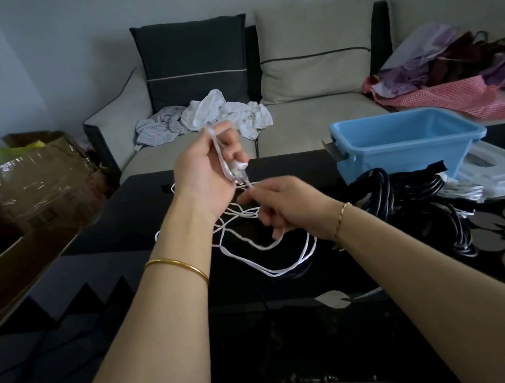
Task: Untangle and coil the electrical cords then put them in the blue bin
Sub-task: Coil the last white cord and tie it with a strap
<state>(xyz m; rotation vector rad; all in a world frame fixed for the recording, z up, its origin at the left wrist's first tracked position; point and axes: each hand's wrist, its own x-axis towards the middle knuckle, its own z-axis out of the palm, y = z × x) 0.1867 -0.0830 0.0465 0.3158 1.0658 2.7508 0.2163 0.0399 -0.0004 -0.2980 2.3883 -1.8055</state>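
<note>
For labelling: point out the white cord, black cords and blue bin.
white cord (275,273), head view, nearest low loop
black cords (385,190), head view, top of the pile
blue bin (402,157), head view, front wall

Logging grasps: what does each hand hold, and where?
The thin white electrical cord: left hand grips it near the plug; right hand pinches a strand below.
</note>
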